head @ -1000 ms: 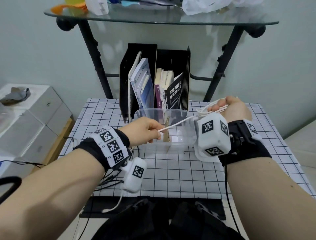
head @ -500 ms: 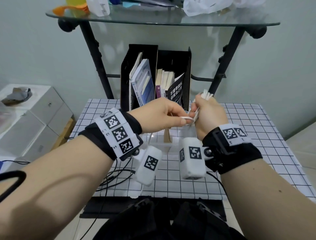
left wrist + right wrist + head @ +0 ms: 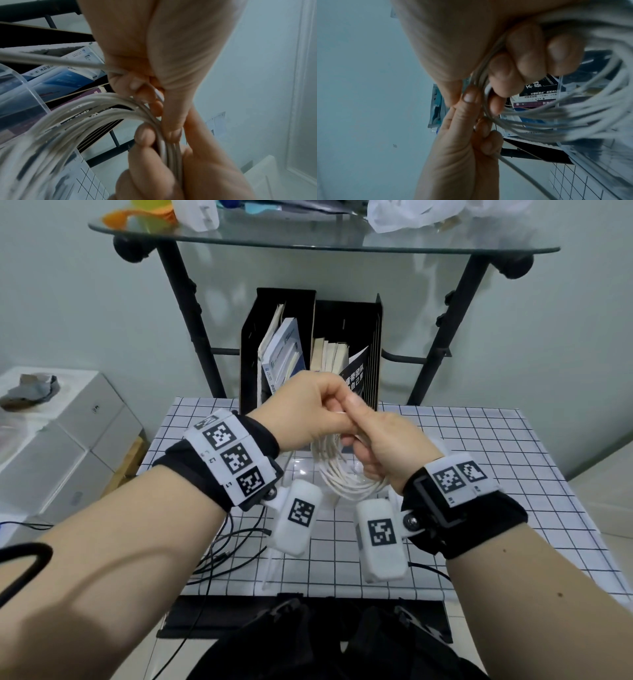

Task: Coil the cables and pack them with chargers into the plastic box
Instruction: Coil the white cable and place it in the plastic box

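Note:
A white cable point(image 3: 342, 477) hangs as a coil of several loops under my two hands, which meet above the table. My right hand point(image 3: 356, 436) grips the top of the coil, fingers curled round the bundle point(image 3: 488, 108). My left hand point(image 3: 337, 405) touches the right one and pinches the cable's loose strand point(image 3: 77, 63), which trails off to the left. The clear plastic box point(image 3: 298, 470) stands on the table below the coil, mostly hidden by my hands; its rim point(image 3: 22, 81) shows in the left wrist view. No charger is in view.
A black file holder point(image 3: 346, 320) with books stands just behind the box. Above it is a glass shelf point(image 3: 308, 237) on black legs. Black cables point(image 3: 233, 549) lie on the checked table point(image 3: 513, 474) at its front left. White cartons point(image 3: 68, 440) stand left of the table.
My hands have come together and risen. The left hand brought the strand across to the right hand, which has turned over. The coil, earlier sticking up above that fist, now hangs below.

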